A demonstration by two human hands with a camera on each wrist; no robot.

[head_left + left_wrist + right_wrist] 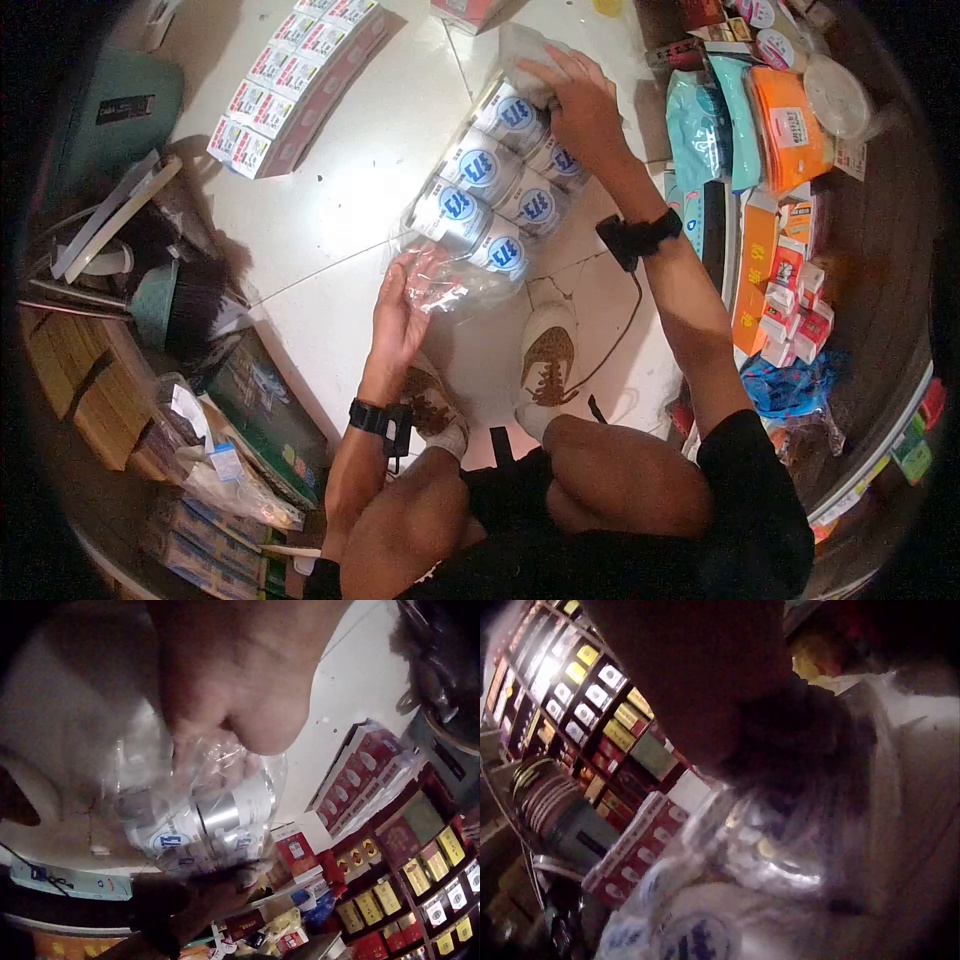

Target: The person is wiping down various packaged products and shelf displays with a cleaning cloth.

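Support both ends of the pack (492, 192): left hand (397, 318) holds film (462, 288); right hand (590, 112) covers far end, grip unclear.

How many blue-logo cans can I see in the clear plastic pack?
6 cans show from the head view, in two rows of three: one on the left of the pack, one on its right. Others may be hidden beneath them or under the right hand.

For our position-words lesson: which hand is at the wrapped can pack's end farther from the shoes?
The right hand, at the far end of the wrapped can pack; the left hand is at the end nearer the shoes.
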